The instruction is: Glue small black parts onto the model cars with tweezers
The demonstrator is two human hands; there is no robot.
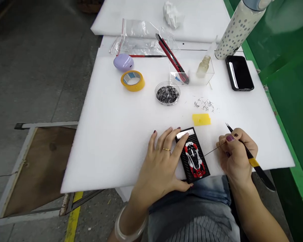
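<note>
A small red, white and black model car lies on a black rectangular base at the table's front edge. My left hand steadies this base, index finger on its far end by a whitish label and thumb at the near corner; the other fingers spread on the white table. Pinched in my right hand is a thin dark needle-like rod, its far tip at the car's side. Black tweezers with a yellow band are tucked in the same hand, points facing away from me.
Beyond my hands are a yellow tape piece, scattered dark slivers, a round dish of black slivers, a tape roll, a red utility knife, a clear tray, a phone and a bottle.
</note>
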